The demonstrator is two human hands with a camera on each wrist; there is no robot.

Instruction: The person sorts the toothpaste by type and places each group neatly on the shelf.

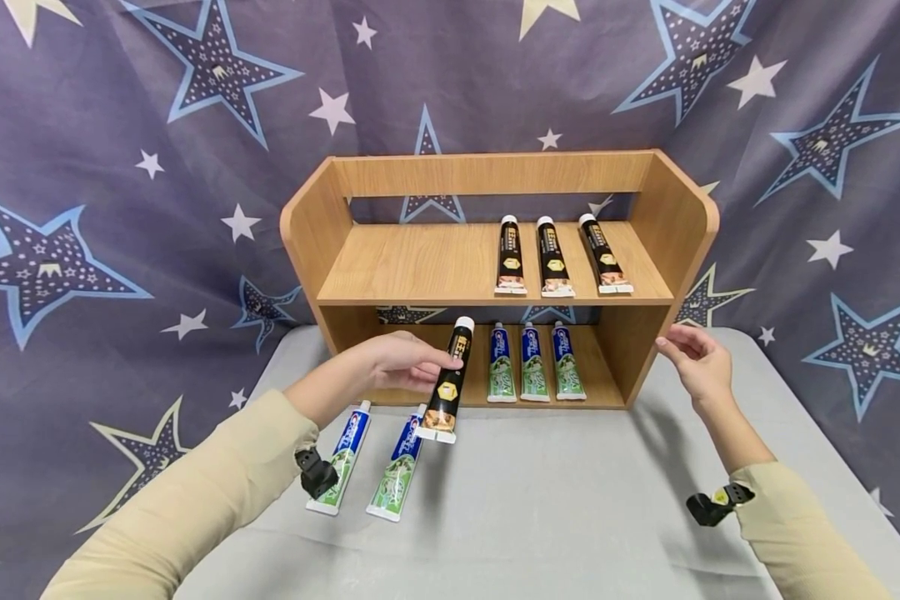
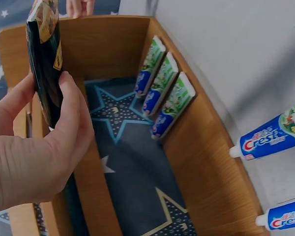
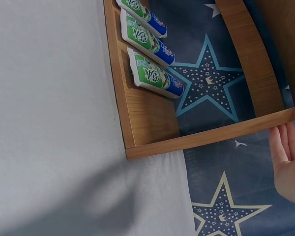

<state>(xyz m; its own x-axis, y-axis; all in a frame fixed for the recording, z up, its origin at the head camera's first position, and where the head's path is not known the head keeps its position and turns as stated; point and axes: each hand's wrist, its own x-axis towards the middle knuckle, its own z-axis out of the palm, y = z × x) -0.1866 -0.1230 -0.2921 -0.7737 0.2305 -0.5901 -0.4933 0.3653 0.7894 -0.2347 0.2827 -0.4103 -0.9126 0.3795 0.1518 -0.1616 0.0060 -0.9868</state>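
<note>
My left hand [image 1: 408, 360] pinches a black toothpaste tube [image 1: 450, 383] between thumb and fingers, its white cap up and its flat end down. The tube is in front of the lower level of a wooden shelf [image 1: 450, 292]; in the left wrist view the black tube [image 2: 48, 64] shows edge-on. My right hand [image 1: 701, 367] holds the front edge of the shelf's right side panel, with the thumb at the edge and the fingers along the outer face, as the right wrist view shows for the hand [image 3: 290, 162].
Three black toothpaste tubes [image 1: 552, 258] lie on the upper level, toward the right. Three blue-and-green Crest tubes [image 1: 534, 367] lean in the lower level. Two more Crest tubes [image 1: 396, 475] lie on the grey tabletop [image 1: 540, 508], front left. A star-patterned curtain [image 1: 435, 75] hangs behind.
</note>
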